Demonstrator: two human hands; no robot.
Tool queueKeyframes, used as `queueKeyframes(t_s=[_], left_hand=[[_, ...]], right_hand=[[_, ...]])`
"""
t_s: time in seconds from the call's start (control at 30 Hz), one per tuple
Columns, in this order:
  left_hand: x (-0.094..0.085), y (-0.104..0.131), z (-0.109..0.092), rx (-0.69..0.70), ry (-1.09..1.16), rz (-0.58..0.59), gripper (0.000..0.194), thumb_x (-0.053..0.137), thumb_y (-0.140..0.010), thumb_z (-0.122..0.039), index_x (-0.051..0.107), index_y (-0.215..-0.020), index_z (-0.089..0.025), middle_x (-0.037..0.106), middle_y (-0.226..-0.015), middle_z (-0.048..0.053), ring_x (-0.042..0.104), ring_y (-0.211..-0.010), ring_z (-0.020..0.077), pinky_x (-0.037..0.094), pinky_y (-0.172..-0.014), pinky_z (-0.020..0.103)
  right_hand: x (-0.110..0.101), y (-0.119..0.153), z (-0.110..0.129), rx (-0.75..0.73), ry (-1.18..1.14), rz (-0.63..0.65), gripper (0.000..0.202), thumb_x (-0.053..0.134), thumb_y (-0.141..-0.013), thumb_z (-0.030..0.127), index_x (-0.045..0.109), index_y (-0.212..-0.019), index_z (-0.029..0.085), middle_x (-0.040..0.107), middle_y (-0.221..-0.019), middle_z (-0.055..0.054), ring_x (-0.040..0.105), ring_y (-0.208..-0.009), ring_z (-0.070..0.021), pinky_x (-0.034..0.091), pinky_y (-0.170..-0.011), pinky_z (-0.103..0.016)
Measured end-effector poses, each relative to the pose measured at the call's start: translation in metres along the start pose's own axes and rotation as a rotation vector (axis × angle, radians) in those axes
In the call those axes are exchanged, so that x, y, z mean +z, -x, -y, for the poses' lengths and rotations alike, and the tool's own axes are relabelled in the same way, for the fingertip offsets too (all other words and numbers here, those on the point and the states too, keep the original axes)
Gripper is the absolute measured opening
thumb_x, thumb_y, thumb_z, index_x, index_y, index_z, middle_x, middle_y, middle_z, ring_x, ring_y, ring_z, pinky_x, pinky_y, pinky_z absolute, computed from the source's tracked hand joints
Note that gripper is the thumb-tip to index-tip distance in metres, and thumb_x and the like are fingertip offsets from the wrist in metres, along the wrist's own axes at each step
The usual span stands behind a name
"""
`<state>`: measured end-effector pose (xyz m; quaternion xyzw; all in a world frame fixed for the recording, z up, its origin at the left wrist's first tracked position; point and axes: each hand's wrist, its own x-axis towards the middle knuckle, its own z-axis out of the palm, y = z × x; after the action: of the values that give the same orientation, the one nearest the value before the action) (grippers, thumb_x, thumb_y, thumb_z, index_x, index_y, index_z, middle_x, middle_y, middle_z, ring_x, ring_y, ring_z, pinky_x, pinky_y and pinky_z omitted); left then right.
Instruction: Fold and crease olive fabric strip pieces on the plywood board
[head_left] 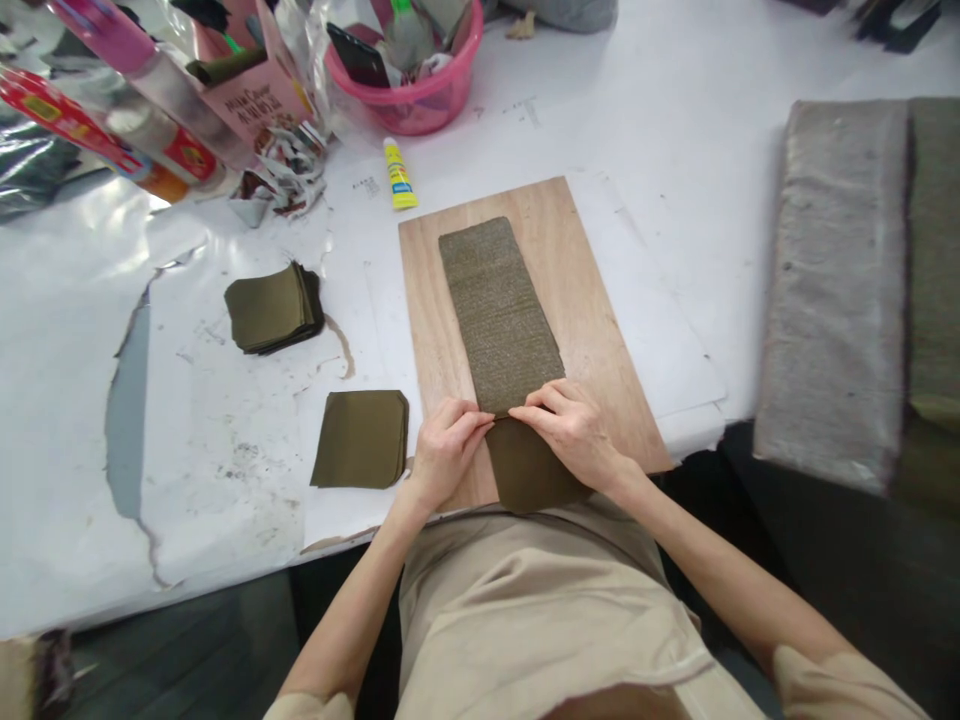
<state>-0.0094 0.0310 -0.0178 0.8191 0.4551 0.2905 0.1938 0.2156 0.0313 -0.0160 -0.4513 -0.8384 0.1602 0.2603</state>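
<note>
A long strip of speckled grey-green fabric (499, 305) lies on a wooden board (592, 300) in front of me. At its near end a smooth olive fabric piece (532, 465) meets it and hangs a little past the board's near edge. My left hand (448, 440) pinches the left part of the seam between the two. On the right part of that seam, my right hand (574, 425) is closed in a pinch too. The fingertips are a short gap apart. Left of the board sit a small stack of olive fabric pieces (361, 440) and a thicker stack (270, 308) farther back.
A yellow glue tube (399, 178) lies behind the board, near a pink basket (409, 105) of odds and ends. Bottles (172, 110) stand at the back left. Folded grey fabric (832, 280) occupies the right side. The white table covering (225, 480) is torn at left.
</note>
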Motion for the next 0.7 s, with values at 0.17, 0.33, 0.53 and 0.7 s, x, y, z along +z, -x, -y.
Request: queueKeyframes(t_s=[0.17, 0.33, 0.53, 0.7], left_hand=[[0.0002, 0.0035, 0.0011, 0.045, -0.051, 0.017, 0.01, 0.056, -0.094, -0.018, 0.065, -0.098, -0.017, 0.062, -0.09, 0.006, 0.057, -0.086, 0.0172, 0.049, -0.074, 0.03], [0.0005, 0.0071, 0.0023, 0.111, -0.132, 0.023, 0.015, 0.052, -0.095, -0.015, 0.064, -0.104, -0.017, 0.062, -0.093, 0.007, 0.057, -0.087, 0.0175, 0.05, -0.073, 0.029], [0.0001, 0.0087, 0.005, 0.19, -0.2, 0.034, 0.02, 0.051, -0.094, -0.01, 0.062, -0.11, -0.015, 0.062, -0.094, 0.009, 0.056, -0.089, 0.0189, 0.051, -0.074, 0.03], [0.0005, 0.0093, 0.0052, 0.221, -0.246, 0.034, 0.024, 0.05, -0.094, -0.01, 0.06, -0.115, -0.016, 0.061, -0.095, 0.009, 0.056, -0.09, 0.0193, 0.053, -0.074, 0.031]], right_hand=[[-0.0055, 0.001, -0.0046, -0.057, 0.016, 0.021, 0.027, 0.048, -0.097, 0.018, 0.068, -0.115, 0.022, 0.062, -0.096, -0.006, 0.051, -0.095, -0.0186, 0.043, -0.086, -0.034], [-0.0089, 0.0008, -0.0093, -0.112, 0.061, 0.01, 0.029, 0.046, -0.098, 0.017, 0.069, -0.115, 0.023, 0.062, -0.097, -0.007, 0.05, -0.094, -0.0187, 0.044, -0.083, -0.033], [-0.0092, -0.0013, -0.0094, -0.144, 0.082, 0.016, 0.026, 0.048, -0.098, 0.02, 0.069, -0.114, 0.023, 0.063, -0.094, -0.006, 0.05, -0.092, -0.0177, 0.043, -0.082, -0.033], [-0.0085, -0.0027, -0.0087, -0.152, 0.089, 0.016, 0.029, 0.046, -0.098, 0.016, 0.069, -0.113, 0.025, 0.062, -0.091, -0.005, 0.05, -0.09, -0.0169, 0.041, -0.08, -0.032]])
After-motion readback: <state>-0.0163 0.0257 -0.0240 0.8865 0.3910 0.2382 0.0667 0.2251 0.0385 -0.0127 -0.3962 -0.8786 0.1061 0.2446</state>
